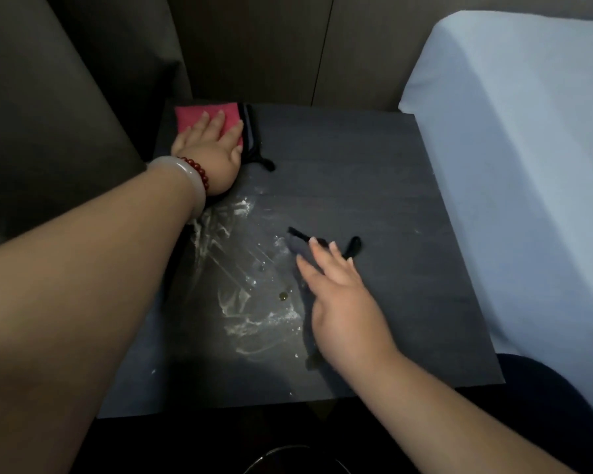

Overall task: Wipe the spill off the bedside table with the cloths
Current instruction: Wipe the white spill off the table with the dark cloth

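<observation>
The dark bedside table carries a white streaky spill across its left middle, with a small amber drop in it. My left hand lies flat, fingers apart, pressing on a pink cloth at the back left corner. A grey cloth with black trim lies against the pink one. My right hand presses flat on a dark grey cloth with black edging at the spill's right edge. Most of that cloth is hidden under the palm.
A pale blue bed runs along the table's right side. A dark upholstered seat stands to the left, and dark wall panels are behind. A dark round rim shows below the table's front edge.
</observation>
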{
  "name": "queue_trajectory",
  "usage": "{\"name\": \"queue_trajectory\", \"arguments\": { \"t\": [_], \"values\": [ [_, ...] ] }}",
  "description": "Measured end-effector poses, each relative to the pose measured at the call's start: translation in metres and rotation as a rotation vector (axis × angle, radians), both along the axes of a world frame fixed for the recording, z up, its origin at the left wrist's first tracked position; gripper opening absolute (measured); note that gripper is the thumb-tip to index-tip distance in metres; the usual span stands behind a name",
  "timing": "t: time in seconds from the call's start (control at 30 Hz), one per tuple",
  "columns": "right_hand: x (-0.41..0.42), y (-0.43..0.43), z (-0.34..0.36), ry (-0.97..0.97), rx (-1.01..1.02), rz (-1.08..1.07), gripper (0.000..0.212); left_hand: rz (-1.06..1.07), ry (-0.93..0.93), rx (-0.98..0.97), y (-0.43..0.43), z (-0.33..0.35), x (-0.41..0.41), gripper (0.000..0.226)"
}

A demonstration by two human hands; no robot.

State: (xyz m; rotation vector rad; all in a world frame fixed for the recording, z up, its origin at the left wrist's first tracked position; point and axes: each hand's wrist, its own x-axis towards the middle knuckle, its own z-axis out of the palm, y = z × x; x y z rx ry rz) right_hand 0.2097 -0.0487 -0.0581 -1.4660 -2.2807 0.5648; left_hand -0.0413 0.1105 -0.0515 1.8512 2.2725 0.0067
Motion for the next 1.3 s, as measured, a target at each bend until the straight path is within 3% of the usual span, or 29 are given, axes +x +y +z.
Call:
{"name": "queue_trajectory", "arguments": {
  "t": [0.13,0.2,0.33,0.4,0.5,0.63,0.83,1.03,1.2,1.3],
  "values": [
    [0.037,0.094,0.000,-0.113,-0.011,-0.328,0.055,-0.002,-0.003,-0.008,0.001,0.000,0.001,0.053],
    [0.027,0.127,0.005,-0.156,-0.038,-0.393,0.055,-0.002,-0.011,-0.019,0.001,0.001,0.000,0.053],
    [-0.047,0.106,0.005,-0.098,0.008,0.050,0.059,0.000,-0.021,0.002,0.001,0.000,0.001,0.053],
    [-0.053,0.096,0.004,-0.066,0.007,0.169,0.057,0.004,-0.024,-0.005,0.001,0.000,0.001,0.053],
    [-0.015,0.150,0.004,-0.112,0.013,0.007,0.057,-0.006,-0.031,-0.015,0.002,0.000,0.000,0.052],
    [0.007,0.241,0.013,-0.271,-0.126,-0.305,0.058,-0.006,-0.031,-0.020,0.002,0.000,0.000,0.053],
    [-0.076,0.238,0.009,-0.186,-0.084,0.128,0.061,-0.011,-0.057,-0.021,0.001,0.003,-0.001,0.052],
    [-0.011,0.266,0.013,-0.145,-0.076,-0.080,0.058,-0.009,-0.115,-0.055,0.004,0.011,-0.005,0.053],
    [-0.002,0.253,0.005,-0.121,-0.038,-0.095,0.054,0.056,-0.123,-0.014,0.006,0.016,-0.003,0.072],
    [-0.001,0.251,0.001,-0.111,-0.028,-0.100,0.054,0.077,-0.080,-0.016,0.010,0.012,0.002,0.066]
  ]
}}
